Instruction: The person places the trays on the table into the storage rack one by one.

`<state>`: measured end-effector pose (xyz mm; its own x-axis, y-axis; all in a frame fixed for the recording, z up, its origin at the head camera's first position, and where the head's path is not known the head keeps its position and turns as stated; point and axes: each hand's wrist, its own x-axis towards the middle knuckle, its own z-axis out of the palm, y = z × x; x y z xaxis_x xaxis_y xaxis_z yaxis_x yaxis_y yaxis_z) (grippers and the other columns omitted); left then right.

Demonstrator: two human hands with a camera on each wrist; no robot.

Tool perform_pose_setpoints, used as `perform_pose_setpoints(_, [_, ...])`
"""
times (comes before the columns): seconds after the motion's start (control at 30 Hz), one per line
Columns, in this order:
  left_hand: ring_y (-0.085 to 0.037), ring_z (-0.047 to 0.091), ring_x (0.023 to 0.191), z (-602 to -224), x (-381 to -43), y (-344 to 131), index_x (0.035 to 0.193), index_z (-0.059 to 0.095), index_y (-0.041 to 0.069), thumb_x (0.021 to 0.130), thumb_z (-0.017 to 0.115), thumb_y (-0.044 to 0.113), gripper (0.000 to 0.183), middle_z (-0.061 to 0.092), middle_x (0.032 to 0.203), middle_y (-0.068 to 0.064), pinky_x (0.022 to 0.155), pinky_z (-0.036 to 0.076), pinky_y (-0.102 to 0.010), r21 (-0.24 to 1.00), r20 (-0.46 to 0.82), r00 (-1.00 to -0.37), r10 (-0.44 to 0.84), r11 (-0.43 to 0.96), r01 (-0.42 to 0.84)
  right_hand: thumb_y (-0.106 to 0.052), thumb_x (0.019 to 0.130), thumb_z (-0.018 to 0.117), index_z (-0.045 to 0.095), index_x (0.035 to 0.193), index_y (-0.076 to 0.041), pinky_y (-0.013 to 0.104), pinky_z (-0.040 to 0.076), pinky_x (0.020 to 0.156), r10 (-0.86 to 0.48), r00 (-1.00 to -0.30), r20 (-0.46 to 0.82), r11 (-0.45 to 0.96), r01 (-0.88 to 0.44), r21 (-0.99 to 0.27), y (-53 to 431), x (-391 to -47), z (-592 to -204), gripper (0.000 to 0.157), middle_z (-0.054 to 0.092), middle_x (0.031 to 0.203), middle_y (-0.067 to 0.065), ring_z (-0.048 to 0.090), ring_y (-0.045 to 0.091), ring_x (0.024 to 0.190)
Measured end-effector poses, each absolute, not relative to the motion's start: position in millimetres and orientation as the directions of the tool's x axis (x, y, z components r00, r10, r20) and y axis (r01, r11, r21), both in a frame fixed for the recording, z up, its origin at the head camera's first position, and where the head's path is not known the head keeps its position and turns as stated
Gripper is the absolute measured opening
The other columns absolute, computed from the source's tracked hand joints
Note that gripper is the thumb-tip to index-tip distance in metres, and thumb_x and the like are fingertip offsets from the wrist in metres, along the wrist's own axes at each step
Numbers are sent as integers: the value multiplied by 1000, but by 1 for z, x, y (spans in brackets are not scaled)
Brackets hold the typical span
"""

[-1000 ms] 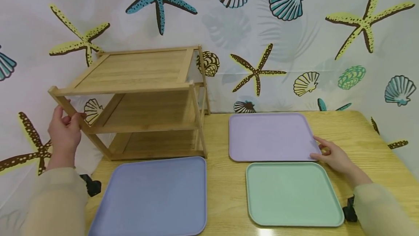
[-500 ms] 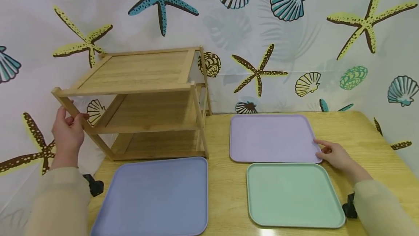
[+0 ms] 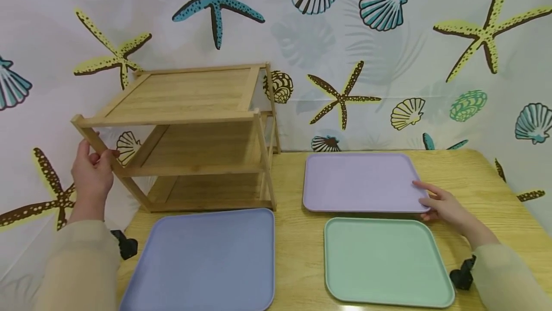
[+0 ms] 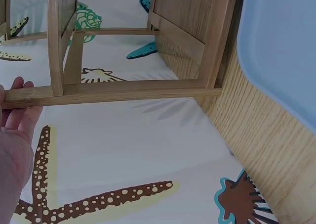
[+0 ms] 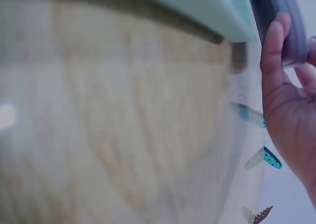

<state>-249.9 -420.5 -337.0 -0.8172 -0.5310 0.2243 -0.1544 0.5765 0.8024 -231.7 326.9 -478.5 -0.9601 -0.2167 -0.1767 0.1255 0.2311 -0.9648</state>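
Observation:
A three-tier wooden shelf (image 3: 194, 117) stands at the left of the table, and my left hand (image 3: 92, 169) grips its left front post. The left wrist view shows the fingers (image 4: 22, 116) wrapped around that wooden post (image 4: 123, 91). At the back right lies a purple tray (image 3: 360, 181); my right hand (image 3: 444, 208) pinches its front right corner, thumb on top and fingers beneath. In the right wrist view the purple tray's edge (image 5: 291, 28) sits between thumb and fingers. That corner looks slightly raised off the table.
A blue tray (image 3: 202, 260) lies in front of the shelf. Just in front of the purple tray is a green tray (image 3: 385, 260). The wooden table (image 3: 297, 253) meets a cloth backdrop (image 3: 336, 42) printed with starfish and shells.
My right hand has taken a firmer pinch on the purple tray's corner, and its front right side has lifted slightly. The left hand keeps its grip on the shelf post.

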Motion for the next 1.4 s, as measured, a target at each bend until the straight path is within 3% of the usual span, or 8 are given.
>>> perform_pose_setpoints(0.17, [0, 58, 87, -337, -249, -421, 151, 29, 31, 103, 41, 27, 50, 61, 111, -5, 85, 47, -30, 791, 232, -818, -526, 591, -157, -11, 99, 56, 50, 141, -35, 25, 54, 65, -258, -955, -144, 48, 136, -989, 330, -231, -475, 49, 52, 95, 17, 64, 15, 67])
perform_pose_setpoints(0.27, [1, 58, 87, -337, -249, -422, 151, 29, 31, 103, 41, 27, 49, 61, 106, -1, 85, 47, -30, 789, 240, -816, -526, 596, -151, -9, 100, 53, 44, 146, -29, 25, 54, 69, -290, -947, -141, 10, 144, -990, 330, -229, -474, 51, 46, 114, 29, 68, 19, 75])
perform_pose_setpoints(0.37, [4, 56, 82, -338, -249, -422, 151, 30, 30, 103, 41, 27, 49, 61, 102, 3, 82, 46, -27, 791, 242, -814, -529, 593, -150, -7, 102, 49, 30, 154, -21, 26, 54, 73, -308, -941, -142, -19, 155, -988, 330, -225, -473, 57, 13, 143, 35, 70, 24, 82])
perform_pose_setpoints(0.43, [4, 55, 81, -339, -249, -422, 150, 31, 28, 103, 42, 26, 49, 61, 102, 2, 82, 45, -27, 795, 241, -812, -531, 588, -148, -6, 102, 47, 20, 156, -17, 26, 53, 74, -322, -938, -128, -28, 145, -989, 330, -222, -473, 61, -4, 147, 34, 70, 24, 84])
perform_pose_setpoints(0.57, [-5, 60, 91, -340, -250, -420, 151, 30, 28, 103, 42, 26, 49, 61, 112, -9, 87, 46, -33, 792, 234, -812, -535, 589, -161, -3, 102, 46, 11, 157, -15, 26, 53, 76, -344, -936, -78, -70, 109, -992, 327, -216, -469, 66, -12, 146, 35, 69, 24, 87])
perform_pose_setpoints(0.8, [-9, 61, 97, -340, -251, -421, 151, 29, 29, 104, 40, 27, 49, 60, 119, -14, 90, 45, -37, 790, 231, -811, -537, 590, -166, 2, 101, 44, 24, 153, -24, 32, 54, 79, -323, -942, 86, -206, -19, -978, 317, -210, -452, 61, -3, 140, 29, 67, 21, 90])
perform_pose_setpoints(1.2, [-19, 62, 106, -341, -252, -420, 152, 26, 33, 104, 38, 28, 50, 57, 127, -19, 96, 43, -45, 804, 207, -814, -543, 568, -175, 8, 100, 37, 39, 145, -18, 33, 55, 74, -250, -929, 273, -420, -150, -895, 300, -189, -417, 52, 31, 130, 10, 67, 22, 90])
perform_pose_setpoints(1.4, [-28, 59, 115, -340, -252, -420, 152, 25, 36, 104, 38, 28, 50, 58, 127, -18, 97, 43, -46, 801, 217, -813, -541, 574, -169, 7, 100, 34, 42, 142, -13, 34, 55, 73, -198, -923, 331, -499, -195, -844, 294, -179, -397, 47, 33, 134, 9, 68, 23, 92])
